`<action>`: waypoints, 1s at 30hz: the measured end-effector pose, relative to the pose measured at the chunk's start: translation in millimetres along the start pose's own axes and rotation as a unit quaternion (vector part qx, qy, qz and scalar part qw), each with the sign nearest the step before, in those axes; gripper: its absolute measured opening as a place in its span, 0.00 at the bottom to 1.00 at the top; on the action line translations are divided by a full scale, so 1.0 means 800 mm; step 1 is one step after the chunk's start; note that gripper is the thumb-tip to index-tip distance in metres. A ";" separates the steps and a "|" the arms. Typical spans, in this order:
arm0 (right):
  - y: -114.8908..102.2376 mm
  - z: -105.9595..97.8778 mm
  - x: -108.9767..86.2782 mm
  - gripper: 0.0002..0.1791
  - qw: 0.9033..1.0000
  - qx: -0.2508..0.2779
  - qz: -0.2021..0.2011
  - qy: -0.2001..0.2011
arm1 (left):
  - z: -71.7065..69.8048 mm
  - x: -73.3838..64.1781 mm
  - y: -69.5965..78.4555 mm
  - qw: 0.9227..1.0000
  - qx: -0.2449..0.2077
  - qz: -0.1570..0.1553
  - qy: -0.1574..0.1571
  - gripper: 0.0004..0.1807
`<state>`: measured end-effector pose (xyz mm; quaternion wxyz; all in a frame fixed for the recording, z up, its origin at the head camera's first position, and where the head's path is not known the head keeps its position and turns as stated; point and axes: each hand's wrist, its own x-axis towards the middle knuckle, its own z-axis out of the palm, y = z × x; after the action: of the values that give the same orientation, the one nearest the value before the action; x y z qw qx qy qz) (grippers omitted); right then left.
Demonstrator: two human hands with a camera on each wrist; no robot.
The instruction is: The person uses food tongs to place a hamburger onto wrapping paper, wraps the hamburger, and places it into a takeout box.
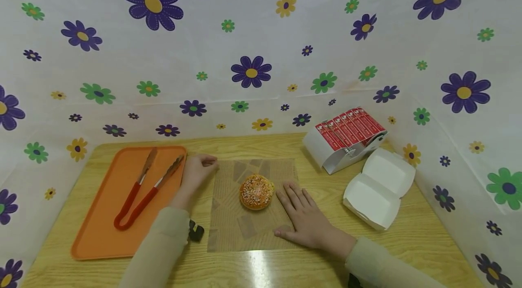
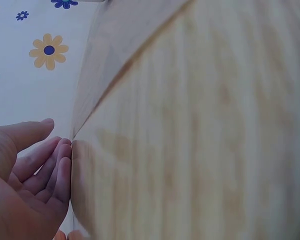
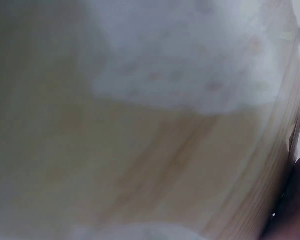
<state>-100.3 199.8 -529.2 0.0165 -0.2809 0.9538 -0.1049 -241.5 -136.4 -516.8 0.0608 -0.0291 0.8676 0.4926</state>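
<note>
A burger with a seed-sprinkled bun sits on a sheet of brown printed wrapping paper in the head view. My left hand rests beside the paper's far left corner. In the left wrist view, its slightly bent fingers touch the table near the paper's tip, with the thumb held apart from them. My right hand lies palm down with fingers spread on the paper's right side, just right of the burger. The right wrist view is blurred and catches only a dark sliver of that hand at its right edge.
On the left, an orange tray holds red-handled tongs. At the back right stands a white holder with red-and-white packets. An open white takeaway box lies in front of it. Flowered sheeting encloses the table.
</note>
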 end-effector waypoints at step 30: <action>0.001 0.002 0.000 0.55 1.000 -0.008 0.000 0.003 | 0.007 0.002 0.000 0.999 0.027 0.020 -0.016 0.15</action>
<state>-100.4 199.9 -530.7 0.0117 -0.2812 0.9546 -0.0979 -242.6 -131.3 -520.1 0.0659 -0.0024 0.8800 0.4704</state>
